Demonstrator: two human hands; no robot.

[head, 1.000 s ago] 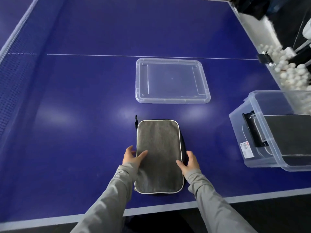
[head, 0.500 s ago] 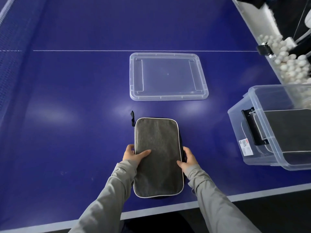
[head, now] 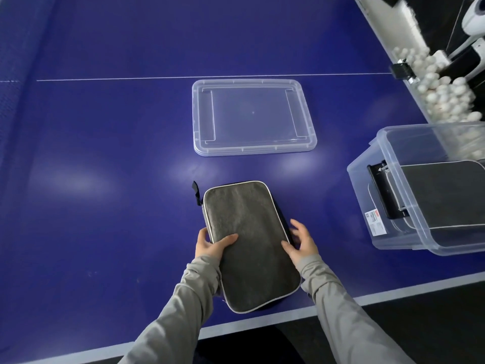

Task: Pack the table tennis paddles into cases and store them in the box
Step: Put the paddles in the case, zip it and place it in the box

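Head view — left hand (head: 211, 245) grips the grey case (head: 249, 243), right hand (head: 301, 244) relaxed beside it.

Two long grey sleeves, soft and a bit wrinkled, reaching down to the wrists. Snug cuffs at the ends. Left hand (head: 213, 246) and right hand (head: 301, 244) bare, no gloves, no rings.

The case (head: 249, 245) lies on the table (head: 105, 179) near its front edge; the lid (head: 253, 116) lies behind the case; the box (head: 430, 190), holding another case (head: 451, 195), stands to the case's right.
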